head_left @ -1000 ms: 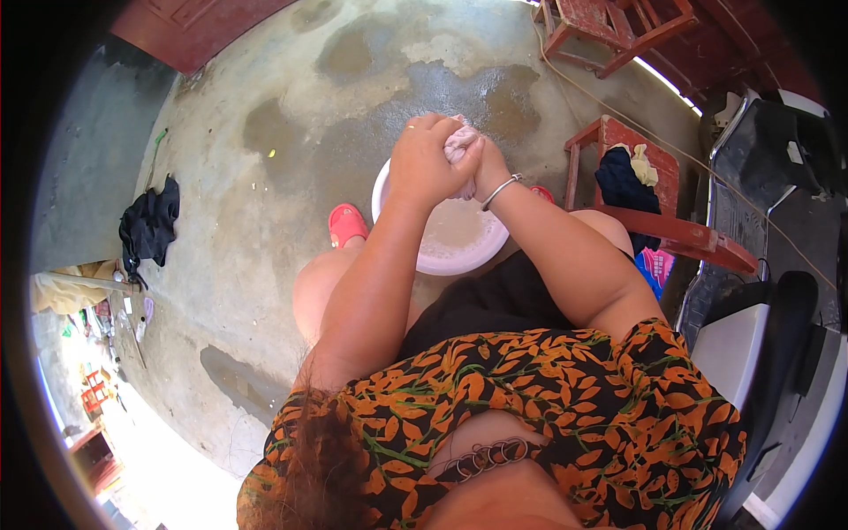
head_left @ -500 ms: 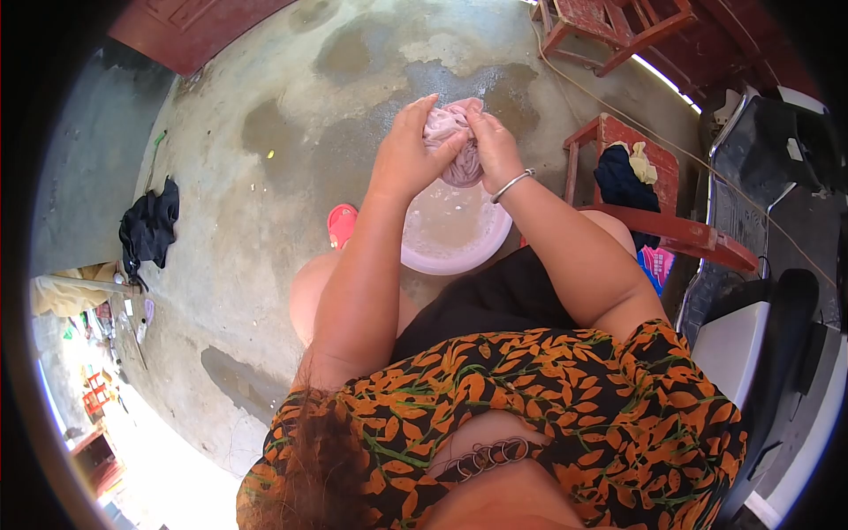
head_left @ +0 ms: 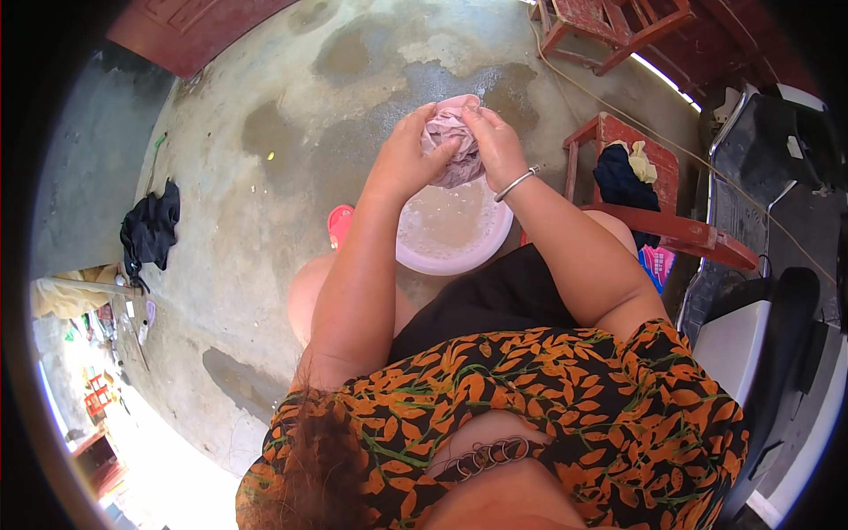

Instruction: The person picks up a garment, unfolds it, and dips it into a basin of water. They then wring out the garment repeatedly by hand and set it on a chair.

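A bunched-up pink cloth (head_left: 455,159) is held between both hands, above the far side of a pale pink basin (head_left: 449,265). Cloudy water with bits of white foam fills the basin. My left hand (head_left: 411,152) grips the cloth from the left, thumb lying across its front. From the right, my right hand (head_left: 495,144) closes on it, with a silver bangle (head_left: 516,184) at the wrist. The cloth is crumpled, so its full shape cannot be made out.
On the right, a red wooden chair (head_left: 618,132) bears dark and cream cloths. A pink and blue packet (head_left: 655,265) lies below it. A black cloth (head_left: 150,228) is at the left wall. Wet patches mark the concrete floor (head_left: 274,141).
The pink cloth is a little more spread and crumpled differently between my hands. My right hand has shifted slightly over it. The basin appears slightly further left.
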{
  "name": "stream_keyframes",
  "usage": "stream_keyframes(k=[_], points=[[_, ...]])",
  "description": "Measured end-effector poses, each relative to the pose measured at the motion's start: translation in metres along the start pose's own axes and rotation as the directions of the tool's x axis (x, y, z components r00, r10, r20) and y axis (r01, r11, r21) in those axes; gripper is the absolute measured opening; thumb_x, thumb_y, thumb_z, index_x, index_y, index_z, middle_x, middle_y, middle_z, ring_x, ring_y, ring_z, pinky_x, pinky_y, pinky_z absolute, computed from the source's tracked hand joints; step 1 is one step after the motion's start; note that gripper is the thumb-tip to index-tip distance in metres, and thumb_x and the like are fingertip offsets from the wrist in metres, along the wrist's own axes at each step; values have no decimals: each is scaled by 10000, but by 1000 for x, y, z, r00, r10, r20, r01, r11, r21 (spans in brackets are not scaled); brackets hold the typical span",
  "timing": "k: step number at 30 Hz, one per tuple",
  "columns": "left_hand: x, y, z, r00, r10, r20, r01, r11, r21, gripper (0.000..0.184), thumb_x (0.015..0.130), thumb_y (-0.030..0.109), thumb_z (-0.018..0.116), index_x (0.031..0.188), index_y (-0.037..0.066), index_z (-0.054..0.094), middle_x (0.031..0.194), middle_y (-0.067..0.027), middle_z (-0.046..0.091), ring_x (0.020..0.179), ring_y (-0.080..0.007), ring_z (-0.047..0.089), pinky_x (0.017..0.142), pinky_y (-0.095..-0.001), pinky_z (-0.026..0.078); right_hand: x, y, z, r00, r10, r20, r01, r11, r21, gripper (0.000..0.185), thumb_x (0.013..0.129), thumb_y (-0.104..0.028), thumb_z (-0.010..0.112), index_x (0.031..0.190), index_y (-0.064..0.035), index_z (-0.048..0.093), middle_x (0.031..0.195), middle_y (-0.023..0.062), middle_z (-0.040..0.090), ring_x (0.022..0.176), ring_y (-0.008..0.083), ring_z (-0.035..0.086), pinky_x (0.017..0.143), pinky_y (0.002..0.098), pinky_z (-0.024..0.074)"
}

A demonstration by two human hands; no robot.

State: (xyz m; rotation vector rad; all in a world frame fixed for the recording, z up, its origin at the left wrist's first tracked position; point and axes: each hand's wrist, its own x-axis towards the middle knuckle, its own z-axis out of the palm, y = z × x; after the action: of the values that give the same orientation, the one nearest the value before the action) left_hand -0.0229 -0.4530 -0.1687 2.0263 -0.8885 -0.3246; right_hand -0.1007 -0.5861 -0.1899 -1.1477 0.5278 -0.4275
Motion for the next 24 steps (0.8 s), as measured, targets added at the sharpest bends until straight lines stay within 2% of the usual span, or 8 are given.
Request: stream_keyframes(k=[5, 13, 16, 18, 19, 21, 24], points=[[2, -5, 0, 998, 55, 19, -54, 998, -39, 544, 815, 228, 635, 1302, 40, 484, 1284, -206, 517, 1200, -327, 499, 1010, -370, 392, -2, -6, 3, 1000, 10, 6, -10, 997, 74, 258, 919, -222, 586, 1026, 8, 632, 935, 47, 646, 810, 90, 591, 711, 233, 480], [1, -3, 1, 996, 88, -1, -87, 993, -82, 445, 819, 135, 564, 1250, 34, 524, 1247, -200, 535, 1174, -340, 508, 1001, -377, 399, 1, -6, -1, 999, -3, 53, 2, 1000, 17, 236, 905, -213, 600, 1011, -5, 634, 925, 44, 647, 796, 91, 596, 701, 234, 480], [0, 2, 1, 997, 70, -25, -72, 994, -87, 395, 830, 121, 555, 1214, 32, 549, 1205, -195, 557, 1137, -336, 531, 976, -383, 415, 5, -5, -3, 999, -2, 41, 2, 1000, -1, 235, 902, -214, 600, 1004, -5, 639, 925, 45, 648, 803, 94, 597, 707, 238, 479], [0, 0, 3, 992, 111, -63, -112, 993, -26, 347, 861, 88, 572, 1204, 35, 558, 1135, -168, 592, 1023, -290, 594, 888, -352, 457, 5, -5, -4, 999, 3, 32, -2, 1000, -23, 237, 902, -215, 599, 1004, -5, 641, 927, 45, 649, 808, 95, 597, 712, 241, 478], [1, 0, 3, 992, 111, -62, -113, 993, -26, 347, 861, 88, 572, 1204, 35, 558, 1135, -168, 592, 1023, -290, 594, 888, -352, 457, 4, -6, -4, 999, 16, 37, -15, 999, -35, 242, 903, -214, 596, 1012, -3, 640, 934, 46, 651, 815, 94, 597, 715, 241, 478], [1, 0, 3, 998, 51, -43, -52, 998, -23, 340, 848, 144, 568, 1169, 33, 575, 1155, -193, 586, 1076, -350, 564, 927, -390, 443, 4, -6, -5, 999, 29, 40, -27, 999, -45, 246, 905, -214, 592, 1021, -2, 640, 941, 46, 652, 822, 94, 598, 719, 242, 478], [2, -1, 4, 998, 33, -48, -33, 999, 7, 323, 859, 160, 565, 1158, 40, 586, 1135, -193, 598, 1041, -354, 583, 903, -397, 456, 6, -5, -7, 997, 35, 62, -31, 997, -74, 259, 912, -222, 587, 1035, 0, 638, 949, 44, 654, 835, 93, 598, 730, 242, 479]])
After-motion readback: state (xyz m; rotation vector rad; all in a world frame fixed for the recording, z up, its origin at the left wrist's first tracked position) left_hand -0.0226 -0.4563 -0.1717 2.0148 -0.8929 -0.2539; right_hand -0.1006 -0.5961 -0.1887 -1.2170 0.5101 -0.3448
